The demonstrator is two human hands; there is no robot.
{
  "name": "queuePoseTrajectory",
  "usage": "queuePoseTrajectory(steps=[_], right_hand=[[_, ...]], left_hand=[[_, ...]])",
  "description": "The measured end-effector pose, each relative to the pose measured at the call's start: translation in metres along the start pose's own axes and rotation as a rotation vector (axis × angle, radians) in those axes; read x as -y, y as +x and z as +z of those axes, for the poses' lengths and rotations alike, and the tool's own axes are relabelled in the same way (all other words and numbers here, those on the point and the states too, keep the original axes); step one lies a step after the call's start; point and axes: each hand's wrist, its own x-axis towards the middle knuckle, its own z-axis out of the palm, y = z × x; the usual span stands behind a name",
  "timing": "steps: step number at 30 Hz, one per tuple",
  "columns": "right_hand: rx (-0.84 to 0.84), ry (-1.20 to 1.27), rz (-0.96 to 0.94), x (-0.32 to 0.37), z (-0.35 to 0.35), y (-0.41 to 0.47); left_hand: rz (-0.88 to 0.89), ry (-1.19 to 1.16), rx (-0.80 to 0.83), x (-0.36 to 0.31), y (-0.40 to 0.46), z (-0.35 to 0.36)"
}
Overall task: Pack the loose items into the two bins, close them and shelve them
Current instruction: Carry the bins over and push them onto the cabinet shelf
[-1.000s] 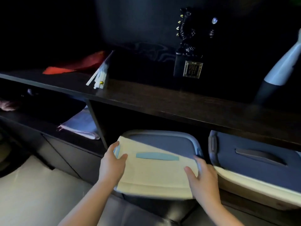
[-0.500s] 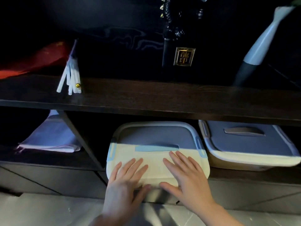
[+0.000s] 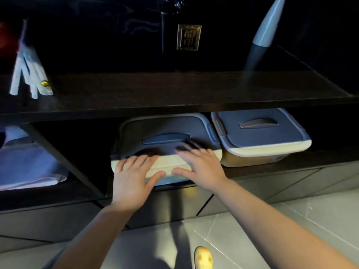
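Left bin (image 3: 167, 140) now deeper in the lower shelf bay than half a second ago, when much of its lid stood out in the light; only the front lip still lit and proud of the shelf edge (image 3: 272, 167); a second ago gripped at its two front corners and carried in at a tilt, now pushed flat-handed; judged as the last shove of shelving, with little travel left. Lid shut, handle (image 3: 166, 138) on top running left to right; long axis of the bin likewise across the bay, one long side facing out toward the person, squared roughly to the shelf front. Left hand (image 3: 134, 175) spread wide, fingers straight, pressing the front lip; right hand (image 3: 198, 167) the same, fingertips reaching onto the lid just short of the handle; neither curled round anything. Right bin (image 3: 260, 134) just beside, lid on, already seated in the bay, skewed slightly, its near corner close to the left bin. Above, dark upper shelf (image 3: 174, 90) with white sticks (image 3: 29, 74) at left, a dark box with a gold plaque (image 3: 188, 37) and a pale bottle (image 3: 266, 26). Folded cloth (image 3: 29, 164) in the bay to the left. Small yellow thing (image 3: 203, 258) on the floor below; cannot tell what.
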Motion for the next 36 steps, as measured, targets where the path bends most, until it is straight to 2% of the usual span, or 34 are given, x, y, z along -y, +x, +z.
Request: queuePoseTrajectory(steps=[4,6,8,11,13,17,20,23,25,27,32,36], right_hand=[[-0.124,0.162,-0.006,0.007,0.008,-0.025],[-0.168,0.203,-0.033,0.004,0.019,-0.063],[-0.167,0.247,0.020,-0.015,0.034,-0.109],[-0.053,0.284,0.238,-0.061,0.052,-0.167],[0.011,0.231,0.279,-0.097,0.057,-0.183],[0.133,0.121,0.188,-0.149,0.050,-0.171],[0.266,0.083,0.042,-0.168,0.049,-0.150],[0.407,0.067,-0.041,-0.181,0.057,-0.132],[0.441,0.068,-0.054,-0.184,0.065,-0.127],[0.396,0.072,-0.036,-0.186,0.073,-0.123],[0.242,0.014,-0.059,-0.190,0.095,-0.127],[0.078,0.023,-0.037,-0.184,0.105,-0.129]], left_hand=[[-0.062,-0.074,0.010,-0.008,-0.004,0.000],[-0.152,-0.165,-0.026,-0.022,-0.015,0.004],[-0.186,-0.242,-0.067,-0.045,-0.035,0.012],[-0.207,-0.425,-0.061,-0.089,-0.062,0.034],[-0.262,-0.531,0.011,-0.119,-0.072,0.055],[-0.370,-0.672,0.208,-0.183,-0.077,0.105],[-0.500,-0.768,0.314,-0.223,-0.062,0.134],[-0.602,-0.815,0.388,-0.243,-0.041,0.157],[-0.706,-0.840,0.391,-0.245,-0.038,0.165],[-0.774,-0.857,0.377,-0.244,-0.042,0.170],[-0.809,-0.931,0.364,-0.235,-0.051,0.183],[-0.713,-0.855,0.305,-0.239,-0.057,0.196]])
